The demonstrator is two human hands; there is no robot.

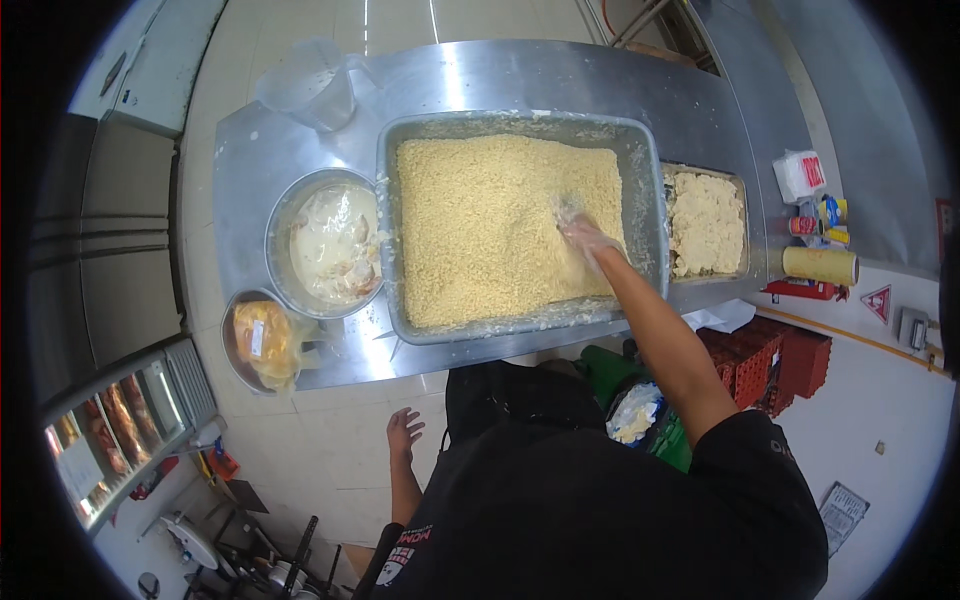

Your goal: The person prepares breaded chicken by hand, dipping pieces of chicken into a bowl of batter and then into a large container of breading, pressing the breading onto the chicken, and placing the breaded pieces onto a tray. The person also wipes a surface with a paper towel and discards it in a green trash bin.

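Observation:
A large grey tub (pixel 388 300) on the steel table holds a deep bed of pale yellow crumbs (pixel 490 230). My right hand (pixel 585 232), in a clear plastic glove, rests on the crumbs toward the tub's right side. Its fingers look stretched out and I see nothing gripped in them, though glove glare blurs the tips. Off the table's near edge, my bare left hand (pixel 404 432) hangs at my side, empty, with loosely curled, parted fingers. Left of the tub stands a round metal bowl (pixel 275 235) of whitish liquid with pieces in it. To the tub's right, a metal tray (pixel 743 225) carries crumb-coated pieces (pixel 705 222).
A clear plastic pitcher (pixel 318 95) stands at the far left of the table (pixel 480 75). A smaller bowl (pixel 232 345) holds a yellow-orange bagged package (pixel 265 345). Red crates (pixel 745 365) and a green bin (pixel 605 372) sit below on the right.

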